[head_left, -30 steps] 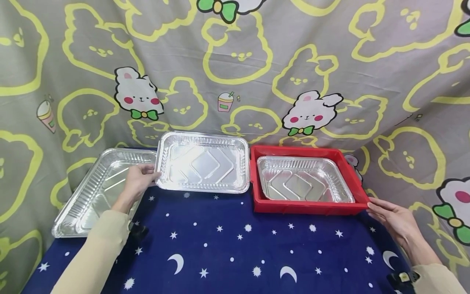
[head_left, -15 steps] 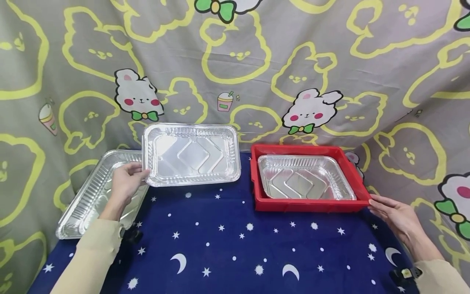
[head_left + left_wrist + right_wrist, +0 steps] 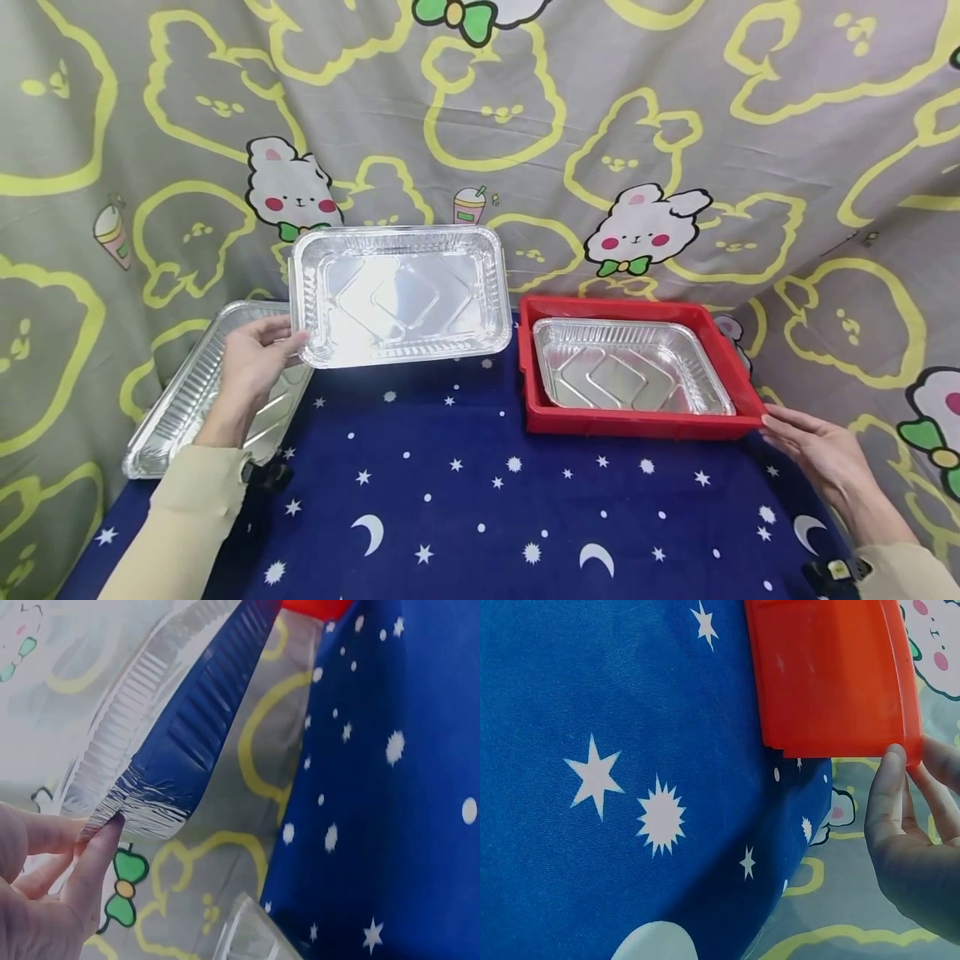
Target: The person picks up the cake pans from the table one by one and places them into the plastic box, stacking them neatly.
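Pinching 1 foil tray [image 3: 401,296], L hand [image 3: 251,362], 1 red bin [image 3: 637,422], R hand [image 3: 828,458], 2 more trays [image 3: 180,408] [image 3: 626,377], stacking unclear

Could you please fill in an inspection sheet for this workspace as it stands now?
Surface: dark blue cloth printed with white stars and moons.
Job's things: one foil tray held up above the cloth; a second tray at the left, partly hidden by the arm; a third tray inside the red bin.
Clutter: nothing seen.
Hands: left hand pinches the raised tray's left edge; right hand holds the bin's near right corner.
Cables: nothing seen.
Surroundings: grey curtain with yellow outlines and white rabbits.
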Demonstrator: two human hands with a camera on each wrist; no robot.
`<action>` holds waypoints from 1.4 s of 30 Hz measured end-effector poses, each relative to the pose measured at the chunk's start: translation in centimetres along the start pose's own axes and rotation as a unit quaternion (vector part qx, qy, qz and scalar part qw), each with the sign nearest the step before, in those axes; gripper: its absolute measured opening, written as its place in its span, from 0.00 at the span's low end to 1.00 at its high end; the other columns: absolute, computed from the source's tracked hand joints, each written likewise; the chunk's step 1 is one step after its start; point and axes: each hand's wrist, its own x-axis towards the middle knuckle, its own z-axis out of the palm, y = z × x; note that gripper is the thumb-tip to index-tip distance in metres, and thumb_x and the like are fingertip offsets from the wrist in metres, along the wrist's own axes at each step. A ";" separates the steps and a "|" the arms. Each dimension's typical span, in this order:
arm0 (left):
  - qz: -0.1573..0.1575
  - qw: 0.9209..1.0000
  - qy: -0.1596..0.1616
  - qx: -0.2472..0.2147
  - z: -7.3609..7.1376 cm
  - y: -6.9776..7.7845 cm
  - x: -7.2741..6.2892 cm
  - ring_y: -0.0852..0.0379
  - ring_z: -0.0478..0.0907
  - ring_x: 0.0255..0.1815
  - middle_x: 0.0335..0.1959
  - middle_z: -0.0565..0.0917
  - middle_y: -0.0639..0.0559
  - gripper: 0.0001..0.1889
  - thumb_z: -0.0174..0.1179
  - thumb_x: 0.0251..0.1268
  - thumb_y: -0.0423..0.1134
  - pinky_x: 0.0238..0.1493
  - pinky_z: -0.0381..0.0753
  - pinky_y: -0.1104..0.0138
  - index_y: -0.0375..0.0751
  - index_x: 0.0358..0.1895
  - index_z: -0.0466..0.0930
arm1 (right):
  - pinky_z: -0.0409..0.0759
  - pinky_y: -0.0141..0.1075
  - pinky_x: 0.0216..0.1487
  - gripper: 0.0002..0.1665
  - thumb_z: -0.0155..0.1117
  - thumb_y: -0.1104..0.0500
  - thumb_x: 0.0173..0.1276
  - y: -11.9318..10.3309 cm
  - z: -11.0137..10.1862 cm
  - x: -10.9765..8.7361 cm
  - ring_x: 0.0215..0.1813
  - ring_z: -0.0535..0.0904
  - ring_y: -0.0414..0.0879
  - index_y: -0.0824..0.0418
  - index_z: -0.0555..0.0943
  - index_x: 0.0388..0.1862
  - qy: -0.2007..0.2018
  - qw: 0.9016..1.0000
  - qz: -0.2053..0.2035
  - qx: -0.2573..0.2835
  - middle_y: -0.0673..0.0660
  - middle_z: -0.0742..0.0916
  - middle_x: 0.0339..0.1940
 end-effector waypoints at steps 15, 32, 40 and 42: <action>0.020 0.998 -0.038 -0.047 4.0 1.9 -1.1 0.74 0.83 0.30 0.27 0.84 0.74 0.24 0.65 0.71 0.26 0.33 0.91 0.78 0.18 0.66 0.73 | 0.93 0.29 0.44 0.18 0.64 0.69 0.76 0.2 -0.1 0.0 0.40 0.92 0.37 0.48 0.93 0.39 0.005 1.000 0.001 -0.001 0.39 0.92 0.39; 0.006 0.993 -0.090 -0.080 11.3 3.2 -2.0 0.67 0.86 0.33 0.38 0.88 0.49 0.20 0.65 0.71 0.26 0.38 0.94 0.73 0.24 0.64 0.79 | 0.93 0.28 0.43 0.15 0.68 0.66 0.74 0.1 0.1 0.1 0.39 0.92 0.35 0.45 0.93 0.39 0.018 1.000 0.002 -0.025 0.35 0.91 0.38; -0.014 0.990 -0.105 -0.091 14.7 3.9 -2.5 0.60 0.88 0.34 0.55 0.86 0.24 0.19 0.65 0.70 0.25 0.38 0.94 0.71 0.25 0.63 0.80 | 0.93 0.27 0.43 0.14 0.69 0.64 0.75 -0.1 0.1 0.2 0.39 0.91 0.34 0.43 0.92 0.38 0.024 0.999 0.013 -0.040 0.33 0.89 0.37; -0.021 0.989 -0.112 -0.097 15.6 4.2 -2.8 0.59 0.88 0.34 0.55 0.86 0.23 0.19 0.65 0.69 0.24 0.37 0.95 0.70 0.24 0.62 0.80 | 0.93 0.27 0.43 0.14 0.69 0.64 0.75 -0.1 0.2 0.3 0.40 0.91 0.34 0.43 0.92 0.38 0.025 0.999 0.016 -0.043 0.33 0.89 0.37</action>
